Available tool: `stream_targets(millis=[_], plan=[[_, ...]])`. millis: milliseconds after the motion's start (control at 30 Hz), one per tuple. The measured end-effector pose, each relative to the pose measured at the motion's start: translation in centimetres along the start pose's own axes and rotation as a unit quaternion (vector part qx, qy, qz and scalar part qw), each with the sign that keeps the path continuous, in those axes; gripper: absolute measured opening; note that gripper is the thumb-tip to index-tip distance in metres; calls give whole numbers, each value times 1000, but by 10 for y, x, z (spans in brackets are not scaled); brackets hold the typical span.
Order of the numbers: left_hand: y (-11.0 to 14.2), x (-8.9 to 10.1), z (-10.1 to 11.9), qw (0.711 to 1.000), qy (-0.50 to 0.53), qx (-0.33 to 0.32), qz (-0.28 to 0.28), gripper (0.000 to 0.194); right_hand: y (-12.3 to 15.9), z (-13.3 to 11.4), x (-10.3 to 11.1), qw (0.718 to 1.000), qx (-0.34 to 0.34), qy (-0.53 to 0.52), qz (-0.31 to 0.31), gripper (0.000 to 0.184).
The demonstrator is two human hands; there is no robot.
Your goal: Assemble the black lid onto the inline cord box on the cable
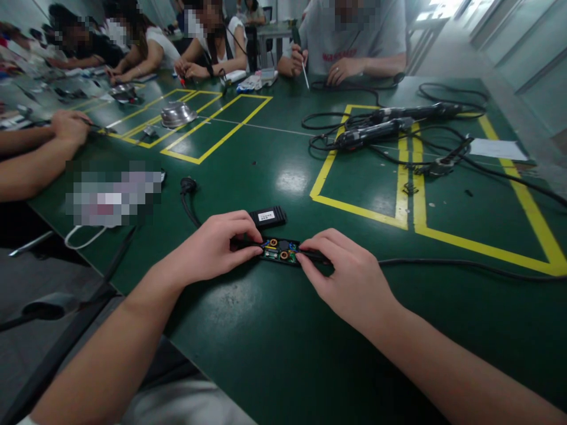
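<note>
An open black plastic housing (283, 264) lies on the green table in front of me, with a small circuit board (280, 251) inside that bears copper coils and coloured wires. At its left end, my left hand (215, 245) pinches the housing between thumb and fingers. My right hand (348, 265) pinches the opposite end, where a black cable (443, 262) runs off to the right. Just behind the housing is its black ribbed cover (279, 216) with a white label. A power plug (188, 185) on a black cord lies beyond my left hand.
Two black electric screwdrivers (367, 134) with looped cords lie at the back right, near yellow tape outlines (358, 211). A metal bowl (177, 114) stands farther back. Across the table, a person's hand (299, 59) holds a screwdriver. Another person's hand (71, 127) rests at the left.
</note>
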State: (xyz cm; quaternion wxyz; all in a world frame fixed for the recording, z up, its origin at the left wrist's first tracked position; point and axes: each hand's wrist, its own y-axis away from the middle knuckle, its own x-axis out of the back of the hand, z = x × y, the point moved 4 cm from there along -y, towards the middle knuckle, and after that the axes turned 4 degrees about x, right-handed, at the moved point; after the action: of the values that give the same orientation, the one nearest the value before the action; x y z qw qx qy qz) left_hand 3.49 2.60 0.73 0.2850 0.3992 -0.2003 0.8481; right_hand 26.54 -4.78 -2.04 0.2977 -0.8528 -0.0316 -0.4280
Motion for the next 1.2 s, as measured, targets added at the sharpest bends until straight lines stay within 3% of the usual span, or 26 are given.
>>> stream_targets(millis=[233,800,1000,1200], plan=[[1,7,8,999,9,0,31,18,-2,-2,6,998,-11,-40,56,15],[1,2,-1,999,27,21,-6,14,-3,0,5,999,-14,-44,16,16],[0,1,-3,1000,14,-24,1,15,-3,3,3,999,-37,-37,-1,17],[2,3,1,996,-49,-65,30,15,-3,4,1,1000,-5,5,-2,17]])
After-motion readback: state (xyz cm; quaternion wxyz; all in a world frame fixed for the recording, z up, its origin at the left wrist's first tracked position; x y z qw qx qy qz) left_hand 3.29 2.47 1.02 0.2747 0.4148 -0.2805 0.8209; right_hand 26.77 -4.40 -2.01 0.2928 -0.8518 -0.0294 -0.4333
